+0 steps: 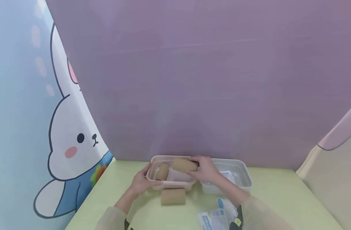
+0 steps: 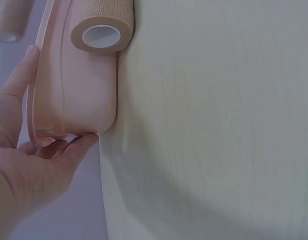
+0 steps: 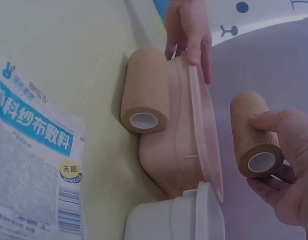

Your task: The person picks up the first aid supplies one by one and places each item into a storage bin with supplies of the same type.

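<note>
One roll [image 1: 182, 165] gripped by the right hand [image 1: 205, 170] hangs above the pink box [image 1: 176, 184] the left hand [image 1: 142, 181] holds.

We mark two hands, both gripping. Left hand [image 1: 142, 182]: thumb [image 2: 21, 77] stretched out well apart from its bent fingers [image 2: 81, 145]. Right hand [image 1: 205, 169]: thumb opposite the curled fingers [image 3: 269, 190], a pinch with a gap between. We have each wrist just behind its own fingers. Left forearm [image 1: 124, 203] runs back from the fingers, down-left in the head view; right forearm [image 1: 234, 190] runs back from its fingers, down-right.
</note>
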Demonstrator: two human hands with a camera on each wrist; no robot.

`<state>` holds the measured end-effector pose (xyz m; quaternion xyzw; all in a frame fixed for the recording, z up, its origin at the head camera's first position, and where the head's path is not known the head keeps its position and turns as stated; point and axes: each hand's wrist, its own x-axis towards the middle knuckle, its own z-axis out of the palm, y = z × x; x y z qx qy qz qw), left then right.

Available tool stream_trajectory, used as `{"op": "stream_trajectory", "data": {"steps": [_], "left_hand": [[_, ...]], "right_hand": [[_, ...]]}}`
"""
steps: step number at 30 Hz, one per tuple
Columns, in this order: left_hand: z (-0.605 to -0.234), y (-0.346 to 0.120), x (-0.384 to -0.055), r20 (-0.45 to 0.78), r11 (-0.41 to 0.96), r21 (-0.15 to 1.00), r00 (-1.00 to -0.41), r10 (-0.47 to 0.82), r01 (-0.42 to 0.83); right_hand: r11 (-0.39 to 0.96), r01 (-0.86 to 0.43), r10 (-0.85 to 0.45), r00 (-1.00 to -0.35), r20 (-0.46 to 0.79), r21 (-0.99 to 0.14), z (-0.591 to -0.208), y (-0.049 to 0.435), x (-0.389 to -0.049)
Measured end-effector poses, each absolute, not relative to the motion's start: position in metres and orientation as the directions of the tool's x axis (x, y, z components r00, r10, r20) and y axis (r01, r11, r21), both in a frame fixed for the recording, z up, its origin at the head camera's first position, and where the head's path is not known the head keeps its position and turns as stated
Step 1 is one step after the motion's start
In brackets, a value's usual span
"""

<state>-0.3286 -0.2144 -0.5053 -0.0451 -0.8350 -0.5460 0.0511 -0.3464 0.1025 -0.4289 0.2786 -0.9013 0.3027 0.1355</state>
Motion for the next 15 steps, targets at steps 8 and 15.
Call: {"op": "stream_trajectory", "data": {"steps": [8,15], "left_hand": [[-0.507,-0.207,-0.330,0.128,0.366,0.922,-0.992,0.019,0.126],[-0.509,-0.210,-0.324,0.112,0.350,0.931,-0.994,0.004,0.106]], "right_hand": [[0.676,-0.595,-0.462,-0.802,0.380,-0.434,-0.452,0.094,-0.364],[0.660,-0.632,-0.521,-0.775,0.359,-0.406,-0.463,0.082,-0.367]]}}
